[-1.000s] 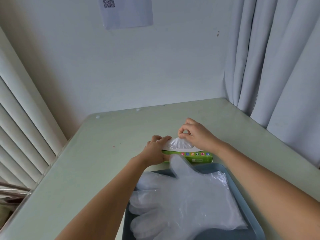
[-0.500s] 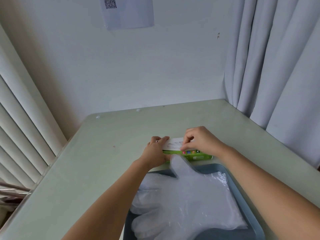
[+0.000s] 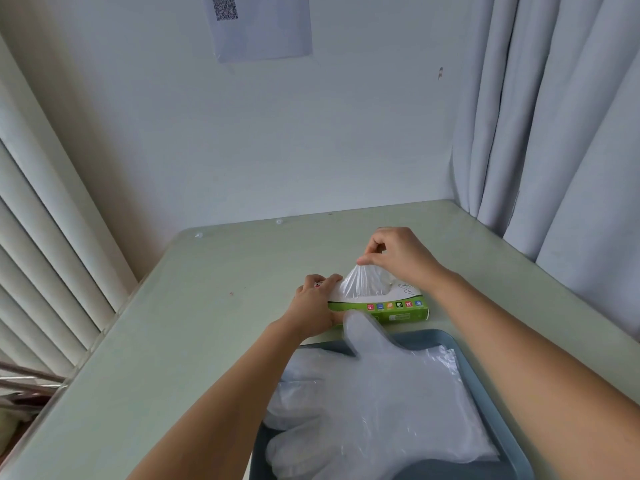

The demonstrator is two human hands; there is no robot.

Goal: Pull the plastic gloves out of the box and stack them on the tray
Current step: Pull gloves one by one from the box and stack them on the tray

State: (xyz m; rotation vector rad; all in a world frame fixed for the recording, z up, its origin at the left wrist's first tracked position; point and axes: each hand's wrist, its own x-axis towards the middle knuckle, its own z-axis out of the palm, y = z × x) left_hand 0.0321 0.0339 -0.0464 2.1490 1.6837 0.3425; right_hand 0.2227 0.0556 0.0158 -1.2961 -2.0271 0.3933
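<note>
Your right hand (image 3: 398,258) pinched a glove (image 3: 363,284), half out of the box (image 3: 398,311) | your left hand (image 3: 315,306) gripped the box's left end, fingers curled over its top | box sat on the table (image 3: 207,323), just behind the tray (image 3: 422,337) | a pile (image 3: 381,403) of gloves lay in the tray, one thumb poking over its far rim
</note>
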